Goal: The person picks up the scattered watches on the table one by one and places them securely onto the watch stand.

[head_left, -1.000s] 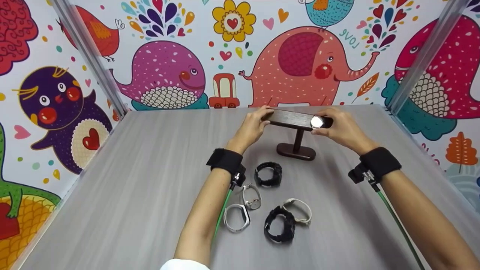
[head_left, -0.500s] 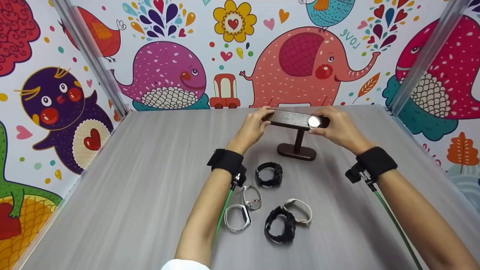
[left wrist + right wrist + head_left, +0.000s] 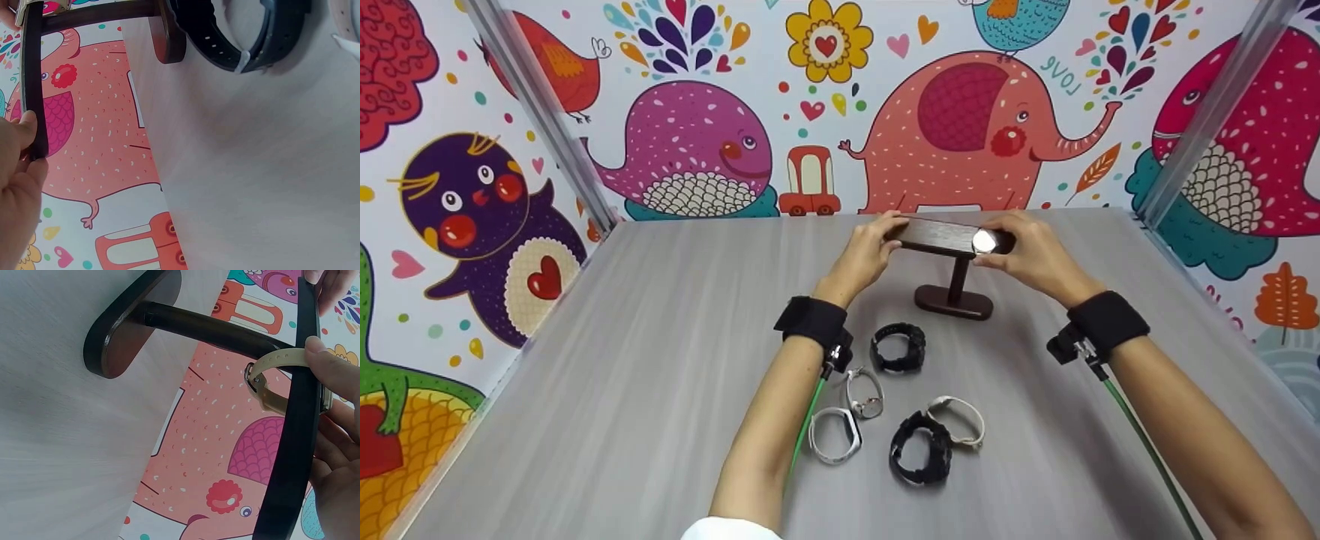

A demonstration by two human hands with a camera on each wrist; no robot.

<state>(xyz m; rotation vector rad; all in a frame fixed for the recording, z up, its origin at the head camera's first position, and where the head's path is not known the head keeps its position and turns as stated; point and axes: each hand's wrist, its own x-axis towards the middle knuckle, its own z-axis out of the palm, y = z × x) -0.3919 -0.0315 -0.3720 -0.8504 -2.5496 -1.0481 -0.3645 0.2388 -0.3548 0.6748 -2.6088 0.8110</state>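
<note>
A dark brown wooden T-shaped watch stand (image 3: 934,234) stands at the back of the table. My left hand (image 3: 864,255) pinches the left end of its crossbar; in the left wrist view the thumb and fingertips (image 3: 38,169) meet at the bar's end. A watch with a cream strap (image 3: 281,358) loops round the crossbar near its right end, its shiny round face (image 3: 984,241) turned to the head camera. My right hand (image 3: 1039,255) grips this watch, thumb on the strap and fingers by the face. The strap's buckle hangs under the bar.
Several watches lie in front of the stand: a black watch (image 3: 898,348), another black watch (image 3: 921,450), a cream watch (image 3: 960,421), a small silvery watch (image 3: 865,394) and a white band (image 3: 834,436). Cartoon-printed walls (image 3: 825,112) enclose the grey table (image 3: 675,360).
My right hand has slid slightly left along the crossbar, and the cream-strapped watch has moved with it. My left hand and the stand have stayed in place.
</note>
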